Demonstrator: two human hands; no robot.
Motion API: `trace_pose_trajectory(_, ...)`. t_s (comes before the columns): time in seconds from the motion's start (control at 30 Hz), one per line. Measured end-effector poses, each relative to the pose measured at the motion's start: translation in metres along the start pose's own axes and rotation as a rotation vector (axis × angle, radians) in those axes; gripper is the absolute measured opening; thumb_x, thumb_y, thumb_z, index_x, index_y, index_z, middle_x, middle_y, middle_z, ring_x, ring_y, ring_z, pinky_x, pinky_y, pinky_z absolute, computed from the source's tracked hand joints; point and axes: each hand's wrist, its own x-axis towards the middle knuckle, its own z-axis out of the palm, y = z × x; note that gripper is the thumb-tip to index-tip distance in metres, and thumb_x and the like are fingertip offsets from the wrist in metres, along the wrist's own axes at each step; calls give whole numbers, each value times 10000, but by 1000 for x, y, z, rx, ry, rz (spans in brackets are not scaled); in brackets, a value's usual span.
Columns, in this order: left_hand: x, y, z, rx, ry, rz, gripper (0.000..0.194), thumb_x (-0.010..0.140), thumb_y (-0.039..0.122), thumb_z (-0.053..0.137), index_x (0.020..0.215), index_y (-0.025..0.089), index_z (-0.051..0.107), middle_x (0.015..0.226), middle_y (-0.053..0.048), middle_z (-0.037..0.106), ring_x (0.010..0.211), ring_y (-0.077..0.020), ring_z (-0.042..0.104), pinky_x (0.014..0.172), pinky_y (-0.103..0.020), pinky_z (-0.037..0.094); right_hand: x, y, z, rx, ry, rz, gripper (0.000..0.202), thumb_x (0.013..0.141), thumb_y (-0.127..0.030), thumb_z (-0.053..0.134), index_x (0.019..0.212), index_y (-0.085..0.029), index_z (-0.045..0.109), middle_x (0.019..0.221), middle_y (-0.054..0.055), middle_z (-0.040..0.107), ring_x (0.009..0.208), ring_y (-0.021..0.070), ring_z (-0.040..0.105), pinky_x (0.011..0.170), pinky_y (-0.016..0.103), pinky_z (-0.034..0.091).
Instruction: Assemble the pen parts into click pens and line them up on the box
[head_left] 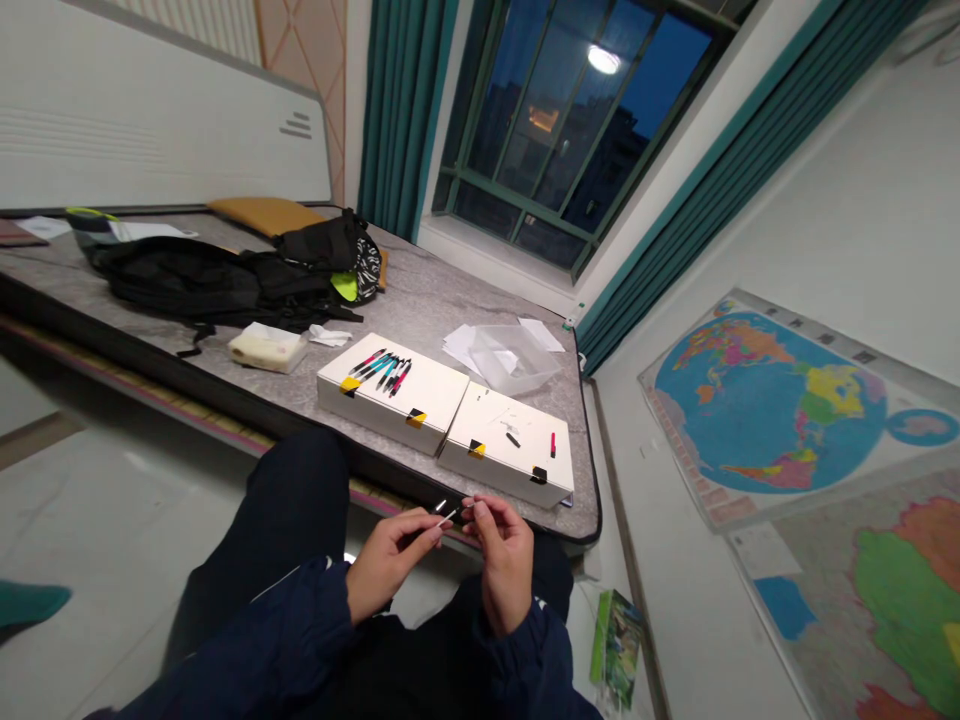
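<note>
— Fingers (pixel 439 528) of the left hand (pixel 386 565) pinch one end of a thin pen part (pixel 448 516); those of the right hand (pixel 502 560) are closed on its other end, just in front of the bed's edge.

— How does it look?

— Slim, whitish with a dark tip; too small to tell more.

— And the count?

— Two white boxes (pixel 390 395) on the bed (pixel 420 300). One carries several pens (pixel 384 370), roughly six. The other holds two small loose pieces, one black (pixel 513 439), one red (pixel 553 445).
</note>
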Motion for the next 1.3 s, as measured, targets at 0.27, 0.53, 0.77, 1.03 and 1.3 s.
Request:
trace_pose_trajectory(0.27, 0, 1, 1, 54, -9, 3, 254, 926, 311, 592, 1056, 197, 779, 817, -45, 722, 845, -207, 643, 771, -275, 489, 5, -11, 0, -139, -153, -146, 166, 851, -338, 685, 849, -177, 729, 952, 83, 671, 912, 218, 632, 705, 299, 553)
trace_pose_trajectory(0.53, 0, -1, 3, 60, 9, -4, 247, 911, 317, 613, 1049, 210, 787, 873, -58, 745, 859, -216, 661, 764, -278, 515, 2, -11, -4, -135, -85, -131, 184, 870, -349, 661, 889, -173, 710, 921, 78, 667, 822, 195, 625, 683, 300, 547)
trace_pose_trajectory(0.77, -1, -5, 3, 85, 3, 6, 253, 911, 325, 613, 1070, 221, 781, 890, -58, 748, 862, -216, 665, 769, -281, 519, 3, -7, -9, -182, -113, -177, 156, 878, -329, 654, 865, -182, 704, 952, 76, 657, 884, 210, 621, 756, 325, 536)
trace_pose_trajectory(1.03, -1, -3, 4, 78, 1, -16, 245, 904, 320, 623, 1055, 217, 786, 881, -57, 764, 877, -224, 673, 756, -276, 518, 2, -8, -8, -208, -100, -199, 144, 892, -319, 644, 857, -190, 698, 918, 58, 636, 890, 201, 610, 786, 319, 511)
trace_pose_trajectory(1.3, -1, -6, 6, 86, -7, -41, 267, 903, 339, 608, 1053, 213, 788, 823, -55, 756, 877, -233, 670, 762, -288, 522, 1, -4, -8, -198, -41, -181, 185, 883, -353, 643, 862, -181, 706, 904, 62, 648, 842, 198, 608, 734, 308, 514)
